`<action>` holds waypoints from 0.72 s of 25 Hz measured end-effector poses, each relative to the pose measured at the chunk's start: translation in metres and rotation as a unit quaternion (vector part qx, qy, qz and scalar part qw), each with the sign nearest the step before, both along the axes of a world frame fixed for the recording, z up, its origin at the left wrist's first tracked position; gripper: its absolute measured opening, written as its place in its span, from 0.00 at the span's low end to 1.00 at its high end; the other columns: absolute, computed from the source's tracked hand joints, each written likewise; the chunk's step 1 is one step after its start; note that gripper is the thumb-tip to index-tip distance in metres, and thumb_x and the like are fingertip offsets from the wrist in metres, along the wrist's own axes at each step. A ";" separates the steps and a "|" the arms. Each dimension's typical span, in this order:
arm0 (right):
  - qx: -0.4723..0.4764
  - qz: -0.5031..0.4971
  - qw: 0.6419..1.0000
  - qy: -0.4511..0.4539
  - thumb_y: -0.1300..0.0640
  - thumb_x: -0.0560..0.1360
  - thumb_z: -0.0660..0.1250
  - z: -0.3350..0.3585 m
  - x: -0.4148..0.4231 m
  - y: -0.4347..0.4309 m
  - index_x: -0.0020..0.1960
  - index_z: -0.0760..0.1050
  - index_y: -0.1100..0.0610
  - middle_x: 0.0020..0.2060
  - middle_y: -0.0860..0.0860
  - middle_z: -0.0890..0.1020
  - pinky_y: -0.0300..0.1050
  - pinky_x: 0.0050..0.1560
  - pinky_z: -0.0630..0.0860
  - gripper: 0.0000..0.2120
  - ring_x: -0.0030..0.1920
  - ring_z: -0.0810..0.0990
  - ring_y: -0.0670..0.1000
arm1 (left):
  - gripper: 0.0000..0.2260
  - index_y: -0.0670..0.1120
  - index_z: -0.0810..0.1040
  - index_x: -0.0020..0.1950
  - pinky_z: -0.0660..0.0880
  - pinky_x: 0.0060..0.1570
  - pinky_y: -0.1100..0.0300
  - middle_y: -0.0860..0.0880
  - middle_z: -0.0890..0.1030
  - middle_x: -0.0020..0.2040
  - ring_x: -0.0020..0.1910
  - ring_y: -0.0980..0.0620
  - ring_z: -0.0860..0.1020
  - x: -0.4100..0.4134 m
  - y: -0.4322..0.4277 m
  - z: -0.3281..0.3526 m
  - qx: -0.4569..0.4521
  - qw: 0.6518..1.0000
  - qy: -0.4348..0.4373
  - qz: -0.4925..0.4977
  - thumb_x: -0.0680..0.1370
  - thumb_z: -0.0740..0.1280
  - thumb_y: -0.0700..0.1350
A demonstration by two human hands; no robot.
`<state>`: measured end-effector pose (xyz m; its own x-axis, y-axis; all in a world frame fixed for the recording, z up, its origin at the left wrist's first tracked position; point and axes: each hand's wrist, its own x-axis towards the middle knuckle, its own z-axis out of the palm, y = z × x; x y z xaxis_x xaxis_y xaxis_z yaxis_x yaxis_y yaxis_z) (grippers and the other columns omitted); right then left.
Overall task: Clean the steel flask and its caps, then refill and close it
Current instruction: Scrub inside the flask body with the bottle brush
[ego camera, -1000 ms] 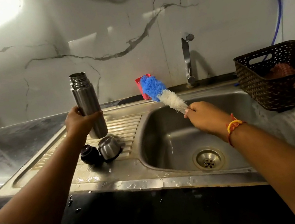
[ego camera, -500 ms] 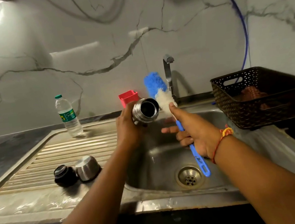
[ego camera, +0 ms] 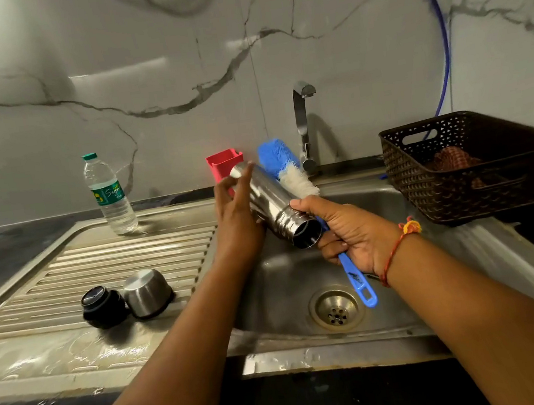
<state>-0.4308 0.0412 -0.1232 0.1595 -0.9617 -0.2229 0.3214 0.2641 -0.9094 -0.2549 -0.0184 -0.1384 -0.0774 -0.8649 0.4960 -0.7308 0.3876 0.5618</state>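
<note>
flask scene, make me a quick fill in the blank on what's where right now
1. The left hand holds the steel flask tilted over the ____.
2. The right hand grips a blue-handled ____.
3. On the drainboard lie ____ flask caps.
4. The water bottle has a ____ cap.
Missing words: sink; brush; two; green.

Silver steel flask (ego camera: pixel 269 202), dark inside its mouth. Bottle brush (ego camera: pixel 290 173): blue tuft at the tip, white bristles below, blue handle. Black inner cap (ego camera: pixel 101 306) beside a silver cup cap (ego camera: pixel 148 296). Clear water bottle (ego camera: pixel 110 197) with green cap and green label. Red container (ego camera: pixel 223 164). Dark brown basket (ego camera: pixel 455 182), perforated lattice pattern. White marble wall (ego camera: pixel 134 49) veined grey; blue hose (ego camera: pixel 443 40). Red-and-yellow thread (ego camera: pixel 409 227) on my right wrist.
</note>
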 end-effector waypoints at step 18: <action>-0.139 -0.178 0.911 0.344 0.50 0.84 0.55 0.002 0.004 -0.006 0.54 0.78 0.53 0.42 0.48 0.84 0.41 0.35 0.67 0.14 0.37 0.76 0.47 | 0.27 0.53 0.69 0.68 0.83 0.50 0.45 0.43 0.81 0.63 0.57 0.43 0.83 0.002 0.000 0.009 0.217 0.745 0.623 -0.099 0.73 0.77 0.44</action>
<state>-0.4263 0.0350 -0.1212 -0.2597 -0.9595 0.1089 -0.3307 -0.0176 -0.9436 -0.2529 -0.0189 -0.1296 0.0616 -0.9976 -0.0330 0.5114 0.0031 0.8593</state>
